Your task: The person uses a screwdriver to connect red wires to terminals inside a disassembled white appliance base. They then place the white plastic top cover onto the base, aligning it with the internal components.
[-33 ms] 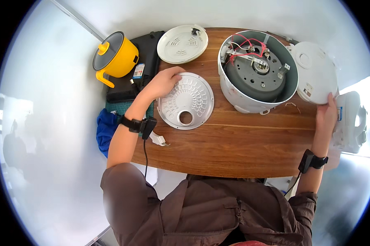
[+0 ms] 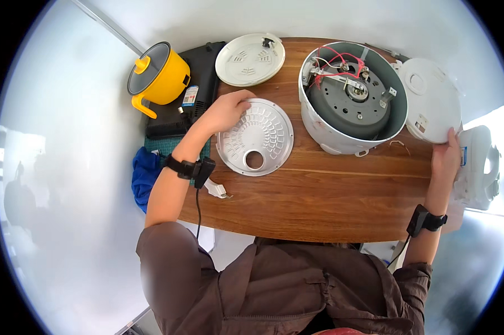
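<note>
My left hand [image 2: 229, 114] grips the upper left rim of a round silver metal plate [image 2: 274, 148], which has an embossed pattern and one large hole near its lower edge. At the right, my right hand [image 2: 445, 161] has its fingers at the near edge of a round white cover [image 2: 444, 106]; the fingertips are partly hidden. Between the hands, toward the back, stands an opened rice cooker body [image 2: 325, 131]. Its grey inside part [image 2: 341, 111] shows red and white wires and metal brackets.
A vented round white cover [image 2: 251, 70] lies at the back. To the left are a yellow pot [image 2: 171, 78] on a black case [image 2: 204, 89], a green mat [image 2: 173, 144], a blue cloth [image 2: 146, 173] and a white handle-like piece [image 2: 215, 190]. A pale plastic housing [image 2: 475, 173] sits far right.
</note>
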